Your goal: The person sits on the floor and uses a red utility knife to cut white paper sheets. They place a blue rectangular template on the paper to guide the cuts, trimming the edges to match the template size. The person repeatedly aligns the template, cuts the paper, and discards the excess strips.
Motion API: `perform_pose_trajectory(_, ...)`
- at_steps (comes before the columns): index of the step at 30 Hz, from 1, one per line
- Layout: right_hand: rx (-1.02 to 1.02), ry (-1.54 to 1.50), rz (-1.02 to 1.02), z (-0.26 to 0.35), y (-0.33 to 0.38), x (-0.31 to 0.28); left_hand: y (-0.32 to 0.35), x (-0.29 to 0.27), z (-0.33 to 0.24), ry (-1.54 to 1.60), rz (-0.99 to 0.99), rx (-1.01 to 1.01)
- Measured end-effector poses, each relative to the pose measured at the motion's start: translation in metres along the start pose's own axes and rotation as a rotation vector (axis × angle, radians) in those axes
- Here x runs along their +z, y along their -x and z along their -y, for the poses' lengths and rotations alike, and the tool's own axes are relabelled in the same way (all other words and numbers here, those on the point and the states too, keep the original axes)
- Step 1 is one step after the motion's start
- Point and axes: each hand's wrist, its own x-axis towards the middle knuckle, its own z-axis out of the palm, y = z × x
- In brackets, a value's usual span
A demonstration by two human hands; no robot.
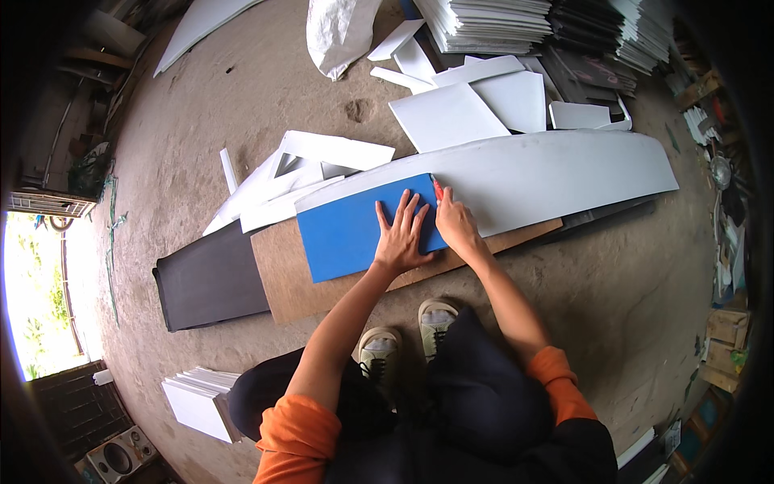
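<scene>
A flat blue rectangular board (343,234) lies over a long white sheet (564,173) and a brown wooden board (286,282). My left hand (399,235) is spread flat on the blue board, fingers apart, pressing near its right end. In my right hand (457,222) is a red-handled cutter (438,188), held at the board's upper right corner, over the white sheet. The cutter's tip is too small to make out, and my fingers partly cover its handle.
Beneath the boards lies a black sheet (210,274) on the concrete floor. White offcuts (451,117) are scattered beyond, with tall sheet stacks (484,28) behind them and a white sack (339,36). A smaller stack of white pieces (197,407) stands by my left knee.
</scene>
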Motion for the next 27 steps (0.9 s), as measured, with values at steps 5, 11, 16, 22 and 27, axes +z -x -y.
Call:
perform_pose_trajectory(5,0.002,0.038,0.094,0.004,-0.016,-0.005,-0.001,-0.001,0.0,-0.013,0.009,-0.015)
perform_pose_trajectory(11,0.092,-0.057,0.154,0.011,-0.024,-0.007,0.0,-0.002,0.0,-0.02,0.014,-0.024)
perform_pose_trajectory(16,0.155,-0.155,0.254,0.003,-0.034,-0.011,-0.002,0.0,-0.006,-0.015,-0.012,-0.013)
perform_pose_trajectory(22,0.182,-0.149,0.386,0.005,-0.006,-0.016,0.003,0.0,-0.001,-0.026,-0.019,-0.033)
perform_pose_trajectory(27,0.212,-0.228,0.429,-0.009,0.032,-0.021,0.001,0.001,-0.007,-0.04,-0.021,-0.028)
